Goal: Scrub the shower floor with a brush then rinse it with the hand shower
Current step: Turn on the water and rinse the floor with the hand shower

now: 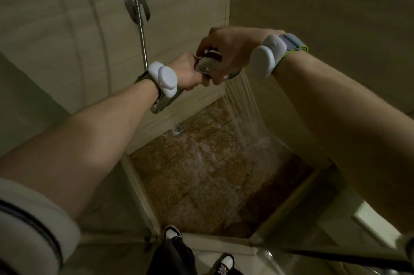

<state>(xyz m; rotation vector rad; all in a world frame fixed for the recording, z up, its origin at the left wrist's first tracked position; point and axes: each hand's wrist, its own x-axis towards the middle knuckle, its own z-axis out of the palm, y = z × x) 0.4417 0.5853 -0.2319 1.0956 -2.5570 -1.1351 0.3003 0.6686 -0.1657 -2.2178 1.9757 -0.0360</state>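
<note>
Floor (201,185) is lying wet and foamy, with spray (242,104) falling toward its 1 o'clock edge. Both hands are curling round the shower head (207,65): left hand (187,73) gripping its handle, right hand (228,50) pinching its top.

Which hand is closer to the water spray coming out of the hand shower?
Right. The right hand grips the hand shower at its head, directly above the spray. The left hand holds the handle, further from the spray.
</note>
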